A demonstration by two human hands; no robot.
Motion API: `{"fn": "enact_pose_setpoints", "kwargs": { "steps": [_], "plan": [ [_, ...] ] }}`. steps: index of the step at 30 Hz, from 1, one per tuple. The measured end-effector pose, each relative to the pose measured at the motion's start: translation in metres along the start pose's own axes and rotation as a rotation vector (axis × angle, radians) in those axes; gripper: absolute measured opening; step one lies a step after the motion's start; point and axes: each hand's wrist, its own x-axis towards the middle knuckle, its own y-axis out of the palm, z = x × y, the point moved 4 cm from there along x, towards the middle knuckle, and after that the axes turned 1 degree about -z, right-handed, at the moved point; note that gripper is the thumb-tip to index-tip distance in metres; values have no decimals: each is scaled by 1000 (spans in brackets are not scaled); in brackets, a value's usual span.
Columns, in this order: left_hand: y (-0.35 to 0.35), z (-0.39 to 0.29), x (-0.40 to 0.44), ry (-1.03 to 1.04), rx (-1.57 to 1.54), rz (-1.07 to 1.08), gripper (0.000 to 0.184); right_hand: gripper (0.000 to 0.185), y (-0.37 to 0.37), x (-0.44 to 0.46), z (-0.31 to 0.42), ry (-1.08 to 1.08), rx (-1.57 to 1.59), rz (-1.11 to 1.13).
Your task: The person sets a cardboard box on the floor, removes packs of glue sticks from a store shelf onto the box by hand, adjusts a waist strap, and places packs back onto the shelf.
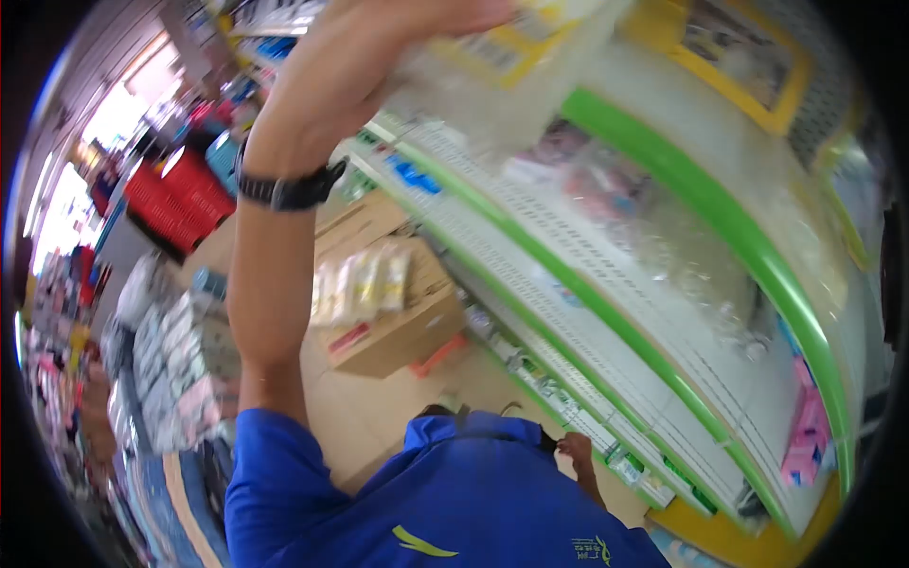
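My left hand (379,52) is raised at the top of the view, with a dark watch (289,189) on its wrist. Its fingers, partly cut off by the frame's edge, grip a clear plastic package (502,66) with a yellow label, blurred by motion. This package is in front of the upper shelf of a white rack with green edge strips (701,180). Low beside my blue shirt, my right hand (574,449) hangs with its fingers curled; whatever may be inside them is too small to make out.
On the floor, a cardboard box (398,322) carries several yellow-and-white packets (365,284). Red baskets (180,199) stand farther back. Stacked bagged textiles (185,360) line the left side. Pink packs (808,426) lie on the shelf at right. A yellow-framed package (734,57) hangs at upper right.
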Motion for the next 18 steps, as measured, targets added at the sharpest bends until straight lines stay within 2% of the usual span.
{"fn": "enact_pose_setpoints", "kwargs": {
  "steps": [1, 2, 5, 8, 10, 12, 14, 17, 18],
  "plan": [
    [-23, 9, -33, 16, 15, -68, 43, 16, 9, 6, 10, 12, -67, -65],
    [-54, 33, -61, -87, 48, -147, 48, 18, 16, 13, 21, 14, -130, -139],
    [-130, 122, -144, -252, -72, -375, 43, 24, 56, 10, 96, -135, -375, -45],
    [-214, 251, -239, -481, 11, -580, 44, 30, 98, 11, 153, -360, -555, -7],
    [-248, 324, -301, -672, 84, -747, 48, 32, 129, 2, 191, -390, -539, 21],
    [-266, 388, -352, -811, 51, -817, 53, 34, 158, -8, 220, -416, -532, 31],
    [-251, 412, -370, -846, -106, -831, 53, 35, 186, -19, 244, -430, -545, 29],
    [-236, 443, -378, -841, -145, -756, 57, 35, 236, -57, 288, -494, -659, 41],
    [-234, 452, -382, -865, -59, -750, 59, 36, 250, -69, 301, -552, -688, 39]
  ]
}}
